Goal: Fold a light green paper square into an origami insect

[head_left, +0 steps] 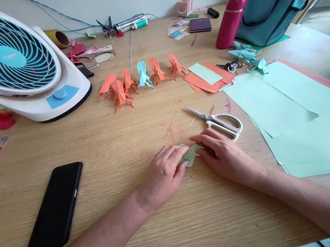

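A small folded piece of pale green paper (191,154) lies between my hands at the middle of the wooden table. My left hand (167,173) grips its left side, thumb at the near edge and fingers over the top. On the right side, my right hand (223,155) pinches the paper between thumb and forefinger. Part of the paper is hidden under the fingers. Just beyond my right hand lie scissors (220,122) with white handles, blades pointing away to the left.
Several orange folded paper figures (120,94) and a light blue one (143,75) stand farther back. Green sheets (314,145) cover the right side. A black phone (55,205) lies left, before a fan (62,94). A pink bottle (232,21) stands by a teal bag (274,0).
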Demonstrator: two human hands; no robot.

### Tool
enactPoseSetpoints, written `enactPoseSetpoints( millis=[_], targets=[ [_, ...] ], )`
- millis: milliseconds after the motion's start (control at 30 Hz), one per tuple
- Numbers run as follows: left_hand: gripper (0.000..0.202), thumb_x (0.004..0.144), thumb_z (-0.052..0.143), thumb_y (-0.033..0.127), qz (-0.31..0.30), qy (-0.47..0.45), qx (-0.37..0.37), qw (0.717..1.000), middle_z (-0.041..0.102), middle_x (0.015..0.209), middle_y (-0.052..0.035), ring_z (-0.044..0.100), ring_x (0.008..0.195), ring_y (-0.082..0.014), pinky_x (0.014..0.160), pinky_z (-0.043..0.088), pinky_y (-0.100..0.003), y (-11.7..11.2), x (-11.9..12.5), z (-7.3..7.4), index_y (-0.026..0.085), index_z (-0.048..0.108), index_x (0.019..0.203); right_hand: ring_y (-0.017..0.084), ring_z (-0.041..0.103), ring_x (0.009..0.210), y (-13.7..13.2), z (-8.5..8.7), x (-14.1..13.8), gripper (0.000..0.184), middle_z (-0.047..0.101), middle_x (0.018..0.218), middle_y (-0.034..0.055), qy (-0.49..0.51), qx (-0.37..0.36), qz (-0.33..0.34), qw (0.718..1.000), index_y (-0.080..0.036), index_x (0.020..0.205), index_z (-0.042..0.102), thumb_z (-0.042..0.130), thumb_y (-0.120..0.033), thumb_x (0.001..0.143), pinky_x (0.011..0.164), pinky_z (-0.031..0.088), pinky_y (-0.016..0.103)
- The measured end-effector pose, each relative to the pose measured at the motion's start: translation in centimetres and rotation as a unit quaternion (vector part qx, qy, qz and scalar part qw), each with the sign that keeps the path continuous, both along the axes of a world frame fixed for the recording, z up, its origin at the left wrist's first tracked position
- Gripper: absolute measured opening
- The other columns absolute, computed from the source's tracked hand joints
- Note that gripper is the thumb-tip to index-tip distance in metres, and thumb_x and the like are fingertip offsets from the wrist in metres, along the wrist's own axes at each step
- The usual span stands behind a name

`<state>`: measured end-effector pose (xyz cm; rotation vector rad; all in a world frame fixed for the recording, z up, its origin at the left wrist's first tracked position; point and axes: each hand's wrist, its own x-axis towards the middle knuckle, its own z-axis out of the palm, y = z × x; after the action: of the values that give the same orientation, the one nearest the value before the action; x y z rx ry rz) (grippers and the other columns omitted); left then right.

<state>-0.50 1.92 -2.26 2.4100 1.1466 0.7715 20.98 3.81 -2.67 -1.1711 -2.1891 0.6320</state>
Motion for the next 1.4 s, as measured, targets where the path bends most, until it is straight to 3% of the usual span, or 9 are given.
enactPoseSetpoints(
  millis=[267, 467, 767, 933, 1200, 1400],
  targets=[
    [0.018, 0.093, 0.057, 0.006, 0.051, 0.0, -0.05, 0.997, 0.065, 0.101, -0.0038, 0.064, 0.088, -0.0164, 0.076, 0.051, -0.029, 0.9, 0.9, -0.2, 0.018, 0.064, 0.106, 0.018, 0.06, 0.089, 0.2, 0.9, -0.2, 0.02, 0.059, 0.098, 0.0063, -0.011, -0.02, 0.016, 1.0, -0.017, 0.102, 0.069, 0.061, -0.003, 0.089, 0.083, 0.054, 0.034],
    [0.01, 0.092, 0.061, 0.008, 0.068, 0.015, -0.073, 0.995, 0.063, 0.089, -0.0007, 0.061, 0.08, -0.015, 0.07, 0.045, -0.028, 0.9, 1.2, 0.1, 0.017, 0.06, 0.089, 0.015, 0.058, 0.083, 0.4, 1.2, -0.1, 0.015, 0.058, 0.094, 0.0045, -0.003, -0.05, 0.025, 0.998, -0.016, 0.094, 0.067, 0.062, -0.003, 0.089, 0.077, 0.051, 0.03],
    [0.01, 0.091, 0.064, 0.009, 0.073, 0.055, -0.105, 0.99, 0.062, 0.088, -0.0007, 0.06, 0.08, -0.0159, 0.07, 0.044, -0.029, 0.9, 1.1, 0.9, 0.017, 0.059, 0.087, 0.017, 0.057, 0.086, 0.4, 1.2, -0.3, 0.013, 0.059, 0.094, 0.0045, -0.022, -0.06, 0.023, 0.998, -0.017, 0.093, 0.066, 0.068, -0.006, 0.086, 0.077, 0.048, 0.032],
    [0.014, 0.093, 0.059, 0.005, 0.041, 0.069, -0.13, 0.988, 0.062, 0.089, 0.0001, 0.059, 0.079, -0.0139, 0.07, 0.044, -0.028, 1.1, 0.3, 1.6, 0.017, 0.061, 0.087, 0.018, 0.056, 0.086, 0.4, 1.3, -0.4, 0.013, 0.058, 0.092, 0.0047, -0.041, -0.063, 0.026, 0.997, -0.016, 0.089, 0.064, 0.064, -0.004, 0.086, 0.076, 0.046, 0.033],
    [0.018, 0.087, 0.061, -0.001, 0.017, 0.043, -0.106, 0.993, 0.059, 0.085, 0.0018, 0.057, 0.073, -0.0107, 0.066, 0.045, -0.024, 1.4, -0.2, 1.3, 0.017, 0.06, 0.086, 0.017, 0.056, 0.086, 0.5, 1.3, -0.3, 0.014, 0.06, 0.092, 0.0043, -0.038, -0.064, 0.043, 0.996, -0.018, 0.091, 0.064, 0.061, -0.005, 0.087, 0.077, 0.045, 0.034],
    [0.018, 0.087, 0.058, 0.0, 0.003, 0.039, -0.081, 0.996, 0.06, 0.085, 0.0015, 0.057, 0.071, -0.0101, 0.063, 0.045, -0.023, 1.2, -0.7, 1.2, 0.018, 0.061, 0.088, 0.017, 0.056, 0.081, 0.4, 0.8, -0.1, 0.014, 0.061, 0.088, 0.0045, -0.023, -0.025, 0.071, 0.997, -0.019, 0.09, 0.061, 0.056, -0.007, 0.09, 0.072, 0.045, 0.032]
  ],
)
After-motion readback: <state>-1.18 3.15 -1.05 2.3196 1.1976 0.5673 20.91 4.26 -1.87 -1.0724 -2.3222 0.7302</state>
